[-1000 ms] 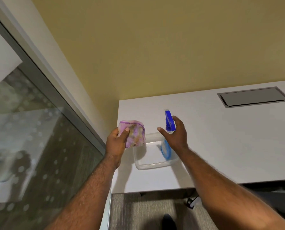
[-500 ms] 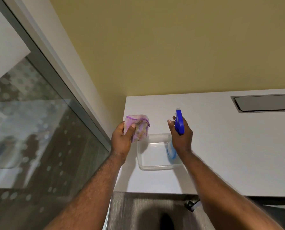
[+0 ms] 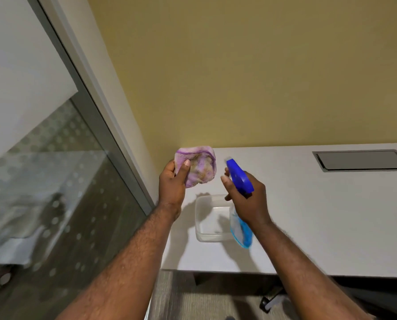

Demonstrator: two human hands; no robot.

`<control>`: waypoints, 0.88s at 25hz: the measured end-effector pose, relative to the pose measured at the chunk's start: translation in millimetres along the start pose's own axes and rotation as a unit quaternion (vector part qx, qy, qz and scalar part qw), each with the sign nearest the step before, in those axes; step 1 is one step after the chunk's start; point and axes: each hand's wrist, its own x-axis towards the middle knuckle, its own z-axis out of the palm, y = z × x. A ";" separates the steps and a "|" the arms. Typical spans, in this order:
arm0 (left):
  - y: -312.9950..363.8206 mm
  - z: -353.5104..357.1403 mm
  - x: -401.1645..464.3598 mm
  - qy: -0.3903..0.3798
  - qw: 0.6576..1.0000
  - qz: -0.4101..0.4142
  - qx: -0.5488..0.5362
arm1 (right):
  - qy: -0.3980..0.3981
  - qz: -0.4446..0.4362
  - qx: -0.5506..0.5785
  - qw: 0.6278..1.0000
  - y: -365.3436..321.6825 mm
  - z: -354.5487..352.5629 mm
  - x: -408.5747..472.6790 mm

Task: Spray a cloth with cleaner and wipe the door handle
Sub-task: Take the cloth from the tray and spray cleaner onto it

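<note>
My left hand (image 3: 172, 183) holds a folded purple cloth (image 3: 198, 166) upright above the left end of the white desk, thumb pressed on its face. My right hand (image 3: 246, 199) grips a spray bottle (image 3: 239, 176) with a blue trigger head and a clear body holding blue liquid. Its nozzle points left at the cloth, a short gap away. Both are held in the air above a clear plastic container (image 3: 206, 236). No door handle is in view.
The white desk (image 3: 320, 215) runs along a yellow wall and has a grey cable hatch (image 3: 360, 160) at the back right. A framed glass partition (image 3: 54, 181) stands at my left. Carpet and a chair caster (image 3: 271, 301) show below the desk's front edge.
Both hands have risen off the container. The spray bottle has tilted so that its nozzle faces the cloth, and the cloth has turned to face it. The camera has tilted up.
</note>
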 end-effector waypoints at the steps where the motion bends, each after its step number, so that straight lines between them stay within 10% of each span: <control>1: 4.5 0.1 -3.2 -0.005 1.000 0.002 -0.003 | -0.018 0.021 -0.007 1.000 0.2 4.0 -5.9; 22: 24.7 -14.2 -29.3 -0.030 0.999 -0.007 -0.044 | -0.087 0.119 -0.064 0.987 -25.9 34.1 -41.7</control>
